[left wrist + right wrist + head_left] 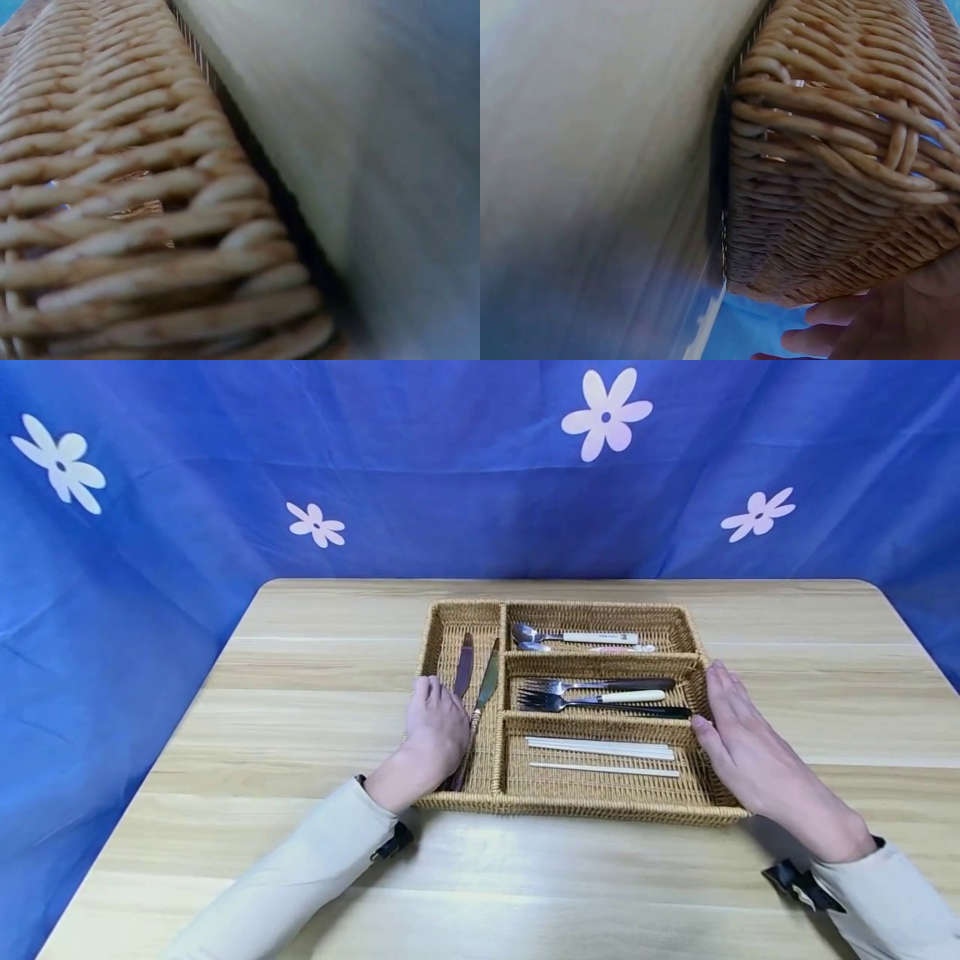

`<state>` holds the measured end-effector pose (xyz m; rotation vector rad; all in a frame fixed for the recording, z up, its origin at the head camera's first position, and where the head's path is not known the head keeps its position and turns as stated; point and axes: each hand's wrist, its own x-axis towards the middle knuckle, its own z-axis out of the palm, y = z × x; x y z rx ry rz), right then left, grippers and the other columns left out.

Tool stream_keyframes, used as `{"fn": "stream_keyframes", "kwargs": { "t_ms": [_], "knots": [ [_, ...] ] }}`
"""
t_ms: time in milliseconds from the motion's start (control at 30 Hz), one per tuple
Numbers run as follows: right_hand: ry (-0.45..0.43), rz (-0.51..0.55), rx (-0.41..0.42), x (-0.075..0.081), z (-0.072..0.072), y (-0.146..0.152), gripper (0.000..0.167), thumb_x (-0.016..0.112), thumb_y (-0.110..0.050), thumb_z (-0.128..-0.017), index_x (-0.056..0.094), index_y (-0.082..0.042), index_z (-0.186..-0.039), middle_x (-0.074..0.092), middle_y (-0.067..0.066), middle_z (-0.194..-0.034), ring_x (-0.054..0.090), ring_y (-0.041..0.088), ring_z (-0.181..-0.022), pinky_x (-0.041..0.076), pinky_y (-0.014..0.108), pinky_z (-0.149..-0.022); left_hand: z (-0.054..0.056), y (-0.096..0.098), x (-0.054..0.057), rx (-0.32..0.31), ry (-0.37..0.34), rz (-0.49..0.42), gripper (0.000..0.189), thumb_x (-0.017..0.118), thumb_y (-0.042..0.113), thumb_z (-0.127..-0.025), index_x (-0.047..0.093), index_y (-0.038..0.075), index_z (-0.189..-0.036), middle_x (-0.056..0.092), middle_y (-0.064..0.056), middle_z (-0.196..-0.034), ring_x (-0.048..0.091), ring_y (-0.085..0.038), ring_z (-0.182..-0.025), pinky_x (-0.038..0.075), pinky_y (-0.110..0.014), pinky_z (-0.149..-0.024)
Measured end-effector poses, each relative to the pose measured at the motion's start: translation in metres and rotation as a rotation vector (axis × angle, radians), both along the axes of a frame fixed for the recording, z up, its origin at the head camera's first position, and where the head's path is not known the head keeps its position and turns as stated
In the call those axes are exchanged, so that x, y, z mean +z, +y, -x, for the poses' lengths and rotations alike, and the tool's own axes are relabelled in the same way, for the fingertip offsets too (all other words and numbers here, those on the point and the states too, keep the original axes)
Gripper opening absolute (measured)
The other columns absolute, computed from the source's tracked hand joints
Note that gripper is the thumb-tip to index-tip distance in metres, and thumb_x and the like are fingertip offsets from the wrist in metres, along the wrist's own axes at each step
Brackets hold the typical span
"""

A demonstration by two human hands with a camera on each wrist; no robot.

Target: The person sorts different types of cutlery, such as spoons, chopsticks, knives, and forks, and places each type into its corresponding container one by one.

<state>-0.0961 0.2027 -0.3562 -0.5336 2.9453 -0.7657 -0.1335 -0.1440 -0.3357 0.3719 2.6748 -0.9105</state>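
A wicker cutlery tray point(600, 810) lies flat on the table. At its left end my left hand point(437, 727) grips the side wall, its bent fingers over the rim; the thumb is hidden. Beside it lie a purple knife point(464, 666) and a greenish knife point(489, 678), their lower parts partly covered by the hand. My right hand point(750, 760) holds the right wall, thumb over the rim and fingers along the outside. Those fingers point(832, 337) show past the woven wall point(802, 217) in the right wrist view. The left wrist view shows only weave point(135, 195) and tabletop.
Spoons point(600, 637) lie in the back compartment, several forks point(632, 697) in the middle one, and white chopsticks point(600, 747) in the front one. A wooden table point(315, 710) supports the tray. Behind it hangs a blue curtain point(450, 460) with white flowers.
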Motion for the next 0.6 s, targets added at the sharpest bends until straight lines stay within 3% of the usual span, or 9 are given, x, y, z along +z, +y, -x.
{"fn": "stream_keyframes", "kwargs": {
  "t_ms": [167, 433, 600],
  "knots": [
    [-0.004, 0.001, -0.001, 0.0002, 0.0002, -0.0001, 0.064, 0.027, -0.029, -0.107, -0.006, 0.004, -0.151, -0.010, 0.020, -0.159, -0.004, 0.040, -0.145, 0.000, 0.050, -0.119, -0.0005, 0.0018, -0.0002, 0.010, -0.004, 0.030, 0.036, 0.043, 0.030, -0.100, 0.060, -0.002, -0.104, 0.047, -0.005, -0.079, 0.039, -0.023, -0.083, 0.030, -0.038, -0.082],
    [0.004, -0.003, -0.001, 0.0004, 0.0018, -0.0006, 0.064, 0.028, -0.027, -0.106, -0.006, 0.004, -0.151, -0.009, 0.020, -0.159, -0.004, 0.040, -0.145, 0.001, 0.050, -0.119, -0.0002, 0.0021, -0.0006, 0.036, 0.004, 0.012, 0.037, 0.044, 0.030, -0.100, 0.060, -0.002, -0.107, 0.049, -0.005, -0.079, 0.040, -0.023, -0.083, 0.031, -0.039, -0.084],
    [-0.003, -0.004, 0.000, 0.0005, 0.0029, -0.0006, 0.064, 0.027, -0.029, -0.107, -0.006, 0.003, -0.151, -0.009, 0.020, -0.159, -0.004, 0.040, -0.145, 0.001, 0.050, -0.119, -0.0011, -0.0016, 0.0030, 0.046, 0.033, -0.109, 0.036, 0.048, 0.029, -0.098, 0.059, -0.002, -0.112, 0.054, -0.008, -0.089, 0.044, -0.025, -0.090, 0.032, -0.040, -0.087]
  ]
}}
